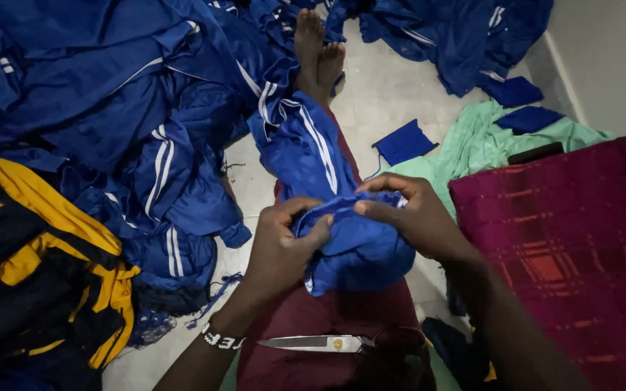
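A blue garment with white side stripes (306,156) lies along my outstretched legs in maroon trousers. My left hand (280,242) and my right hand (411,213) both pinch the bunched edge of this garment close together, above my lap. A pair of scissors (327,342) with silver blades rests on my thigh just below the hands, touched by neither. My bare feet (319,52) show at the far end. A beaded band circles my left wrist.
A big heap of blue striped clothing (103,108) fills the left and back. Black and yellow garments (38,268) lie at the near left. A maroon checked cloth (574,246) and light green fabric (480,145) with small blue pieces are on the right by the wall.
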